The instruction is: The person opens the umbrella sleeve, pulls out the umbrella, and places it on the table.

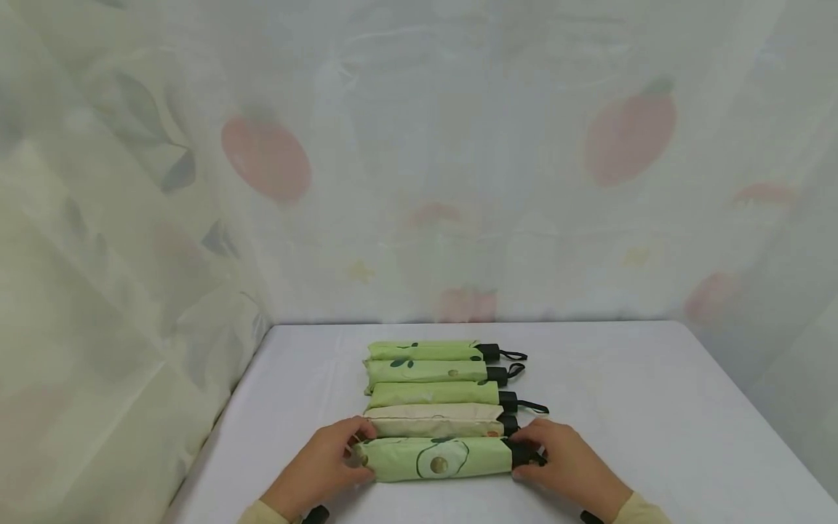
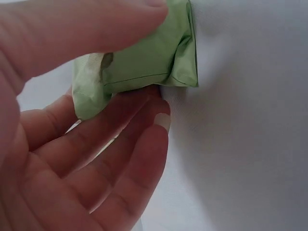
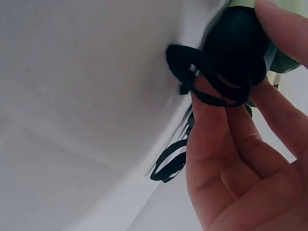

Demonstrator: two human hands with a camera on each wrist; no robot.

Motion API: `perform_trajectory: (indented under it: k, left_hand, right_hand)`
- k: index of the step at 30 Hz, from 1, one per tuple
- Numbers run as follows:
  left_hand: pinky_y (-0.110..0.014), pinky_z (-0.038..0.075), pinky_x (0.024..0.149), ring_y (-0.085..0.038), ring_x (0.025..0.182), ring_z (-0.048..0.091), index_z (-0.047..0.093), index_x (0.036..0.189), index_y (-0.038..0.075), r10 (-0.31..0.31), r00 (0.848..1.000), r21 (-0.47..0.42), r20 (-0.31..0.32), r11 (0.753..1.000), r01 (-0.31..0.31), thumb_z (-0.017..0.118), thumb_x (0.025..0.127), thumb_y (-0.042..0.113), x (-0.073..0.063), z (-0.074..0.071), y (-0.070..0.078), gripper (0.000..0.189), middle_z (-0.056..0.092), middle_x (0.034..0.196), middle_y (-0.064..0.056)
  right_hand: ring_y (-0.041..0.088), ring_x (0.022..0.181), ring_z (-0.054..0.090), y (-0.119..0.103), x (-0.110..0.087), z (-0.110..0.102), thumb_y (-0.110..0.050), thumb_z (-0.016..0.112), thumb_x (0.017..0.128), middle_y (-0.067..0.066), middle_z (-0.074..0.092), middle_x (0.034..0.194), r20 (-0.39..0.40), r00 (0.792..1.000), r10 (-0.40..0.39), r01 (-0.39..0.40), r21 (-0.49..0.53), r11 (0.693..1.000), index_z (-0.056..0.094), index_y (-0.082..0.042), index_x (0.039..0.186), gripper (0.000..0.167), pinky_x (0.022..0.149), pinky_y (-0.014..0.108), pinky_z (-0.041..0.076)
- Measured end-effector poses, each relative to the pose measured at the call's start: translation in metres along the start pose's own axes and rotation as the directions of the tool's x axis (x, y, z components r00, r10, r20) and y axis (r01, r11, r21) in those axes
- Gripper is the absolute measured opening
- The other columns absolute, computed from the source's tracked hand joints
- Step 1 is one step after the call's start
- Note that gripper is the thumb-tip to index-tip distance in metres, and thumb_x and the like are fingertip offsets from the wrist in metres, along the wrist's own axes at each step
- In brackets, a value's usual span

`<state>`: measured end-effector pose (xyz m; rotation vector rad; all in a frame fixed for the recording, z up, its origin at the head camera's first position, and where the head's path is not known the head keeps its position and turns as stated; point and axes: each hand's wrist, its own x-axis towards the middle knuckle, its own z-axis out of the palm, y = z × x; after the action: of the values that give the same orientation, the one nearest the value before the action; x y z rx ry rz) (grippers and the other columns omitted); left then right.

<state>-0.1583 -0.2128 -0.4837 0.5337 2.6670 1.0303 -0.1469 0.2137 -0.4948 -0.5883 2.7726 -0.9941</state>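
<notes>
The nearest folded umbrella [image 1: 439, 460], light green with an avocado print, lies crosswise on the table. My left hand [image 1: 335, 460] grips its left end, thumb on the near side and fingers on the far side; in the left wrist view that green fabric end [image 2: 144, 62] sits between thumb and fingers. At the other end my right hand [image 1: 564, 460] holds the black handle [image 3: 236, 43], whose wrist strap [image 3: 207, 79] hangs loose. Just behind lies a cream folded umbrella [image 1: 435, 422], close against the green one.
Several more folded umbrellas lie in a row behind, among them a plain green one [image 1: 432, 394] and a leaf-printed one [image 1: 425, 371], handles to the right. The white table [image 1: 628, 407] meets a fruit-printed curtain [image 1: 524, 240] at the back and sides.
</notes>
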Motion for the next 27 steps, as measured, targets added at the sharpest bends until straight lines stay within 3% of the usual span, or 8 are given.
perform_trajectory:
  k: [5, 10, 18, 21, 27]
  left_hand:
    - [-0.025, 0.053, 0.074, -0.005, 0.091, 0.062, 0.068, 0.121, 0.021, -0.015, 0.999, -0.041, 0.035, 0.999, 0.017, 0.096, 0.079, 0.019, -0.001, 0.003, -0.001, 0.05, 0.071, 0.116, 0.005]
    - [-0.025, 0.05, 0.076, -0.004, 0.093, 0.058, 0.072, 0.128, 0.017, -0.009, 0.999, 0.013, 0.037, 1.0, 0.008, 0.096, 0.078, 0.021, -0.001, 0.008, -0.001, 0.056, 0.071, 0.118, 0.004]
    - [-0.024, 0.053, 0.077, 0.002, 0.088, 0.059, 0.076, 0.111, 0.021, 0.024, 1.0, 0.12, 0.019, 0.992, -0.026, 0.098, 0.068, 0.023, -0.001, 0.011, 0.001, 0.047, 0.07, 0.101, 0.015]
    - [-0.024, 0.054, 0.078, 0.003, 0.09, 0.06, 0.076, 0.109, 0.026, 0.056, 0.998, 0.112, 0.011, 0.992, -0.057, 0.098, 0.069, 0.027, -0.001, 0.005, 0.002, 0.046, 0.071, 0.102, 0.018]
    - [-0.027, 0.06, 0.077, -0.001, 0.097, 0.065, 0.075, 0.123, 0.027, 0.115, 0.993, -0.021, -0.036, 0.993, -0.116, 0.095, 0.081, 0.03, 0.003, -0.022, 0.008, 0.047, 0.073, 0.115, 0.014]
  right_hand:
    - [0.001, 0.093, 0.065, 0.0, 0.001, 0.001, -0.032, 0.095, 0.083, -0.016, 0.069, 0.099, 0.003, 1.0, 0.007, -0.007, -0.032, 0.999, 0.079, -0.021, 0.116, 0.038, 0.076, 0.026, 0.054]
    - [0.0, 0.092, 0.065, 0.0, 0.001, 0.001, -0.031, 0.094, 0.083, -0.018, 0.069, 0.099, 0.005, 1.0, -0.002, 0.002, -0.051, 0.999, 0.08, -0.022, 0.113, 0.035, 0.078, 0.028, 0.056]
    - [-0.004, 0.089, 0.062, 0.004, 0.0, 0.003, -0.025, 0.094, 0.083, -0.019, 0.07, 0.099, -0.012, 0.998, -0.066, 0.066, -0.027, 0.997, 0.079, -0.022, 0.11, 0.03, 0.076, 0.026, 0.055]
    - [-0.004, 0.089, 0.062, 0.004, 0.0, -0.003, -0.025, 0.092, 0.085, -0.017, 0.071, 0.1, -0.019, 0.998, -0.062, 0.063, 0.023, 0.998, 0.078, -0.023, 0.112, 0.03, 0.073, 0.024, 0.054]
    - [-0.001, 0.095, 0.067, -0.005, 0.003, -0.028, -0.03, 0.088, 0.091, -0.005, 0.076, 0.115, -0.037, 0.999, -0.033, 0.039, 0.178, 0.983, 0.076, -0.017, 0.122, 0.035, 0.079, 0.024, 0.058]
